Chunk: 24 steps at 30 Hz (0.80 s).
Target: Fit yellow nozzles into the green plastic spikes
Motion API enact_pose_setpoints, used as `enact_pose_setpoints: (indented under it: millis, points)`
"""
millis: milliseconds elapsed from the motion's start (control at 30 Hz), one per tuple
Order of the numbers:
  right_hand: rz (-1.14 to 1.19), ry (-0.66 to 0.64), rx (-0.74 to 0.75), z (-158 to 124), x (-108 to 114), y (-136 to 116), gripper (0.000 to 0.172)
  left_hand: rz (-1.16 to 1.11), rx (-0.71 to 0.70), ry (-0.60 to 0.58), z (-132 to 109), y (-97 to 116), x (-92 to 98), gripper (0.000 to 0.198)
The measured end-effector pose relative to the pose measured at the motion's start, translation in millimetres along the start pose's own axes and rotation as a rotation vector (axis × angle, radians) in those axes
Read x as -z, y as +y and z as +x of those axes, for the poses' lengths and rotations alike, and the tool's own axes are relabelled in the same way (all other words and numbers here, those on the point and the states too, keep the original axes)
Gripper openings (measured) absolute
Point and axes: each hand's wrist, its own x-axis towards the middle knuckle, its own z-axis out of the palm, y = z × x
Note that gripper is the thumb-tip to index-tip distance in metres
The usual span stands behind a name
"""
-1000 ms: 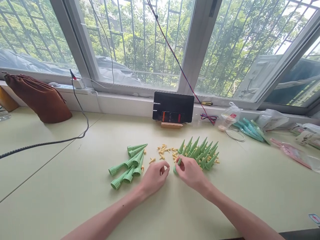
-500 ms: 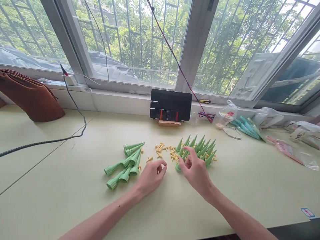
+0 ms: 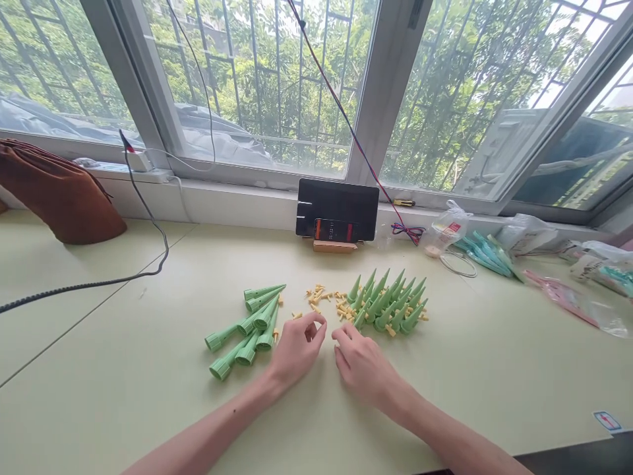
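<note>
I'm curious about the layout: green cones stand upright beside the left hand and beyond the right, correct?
No: in the head view, the cones beside the left hand lie on their sides; the cones beyond the right hand stand upright.

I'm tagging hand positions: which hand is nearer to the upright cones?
Right. The right hand is just in front of the upright cones, by their near left edge; the left hand is farther off, to their left.

Under left hand (image 3: 298, 344) and right hand (image 3: 366, 368): pale-green flat tabletop (image 3: 316, 415). Beyond them: grey-framed glass windows (image 3: 270, 86), brightly daylit.
</note>
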Motion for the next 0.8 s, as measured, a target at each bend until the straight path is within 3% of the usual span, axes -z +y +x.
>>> enact_pose_setpoints:
  millis: [500,800]
  points:
    - [-0.341,-0.154,-0.210,3.9,5.5,-0.6,0.015,-0.004,-0.078,-0.059,-2.8,7.4,-0.5,0.023]
    - [-0.323,-0.187,-0.342,6.8,15.0,-6.5,0.014,-0.008,-0.096,-0.079,-3.2,5.6,-2.1,0.020]
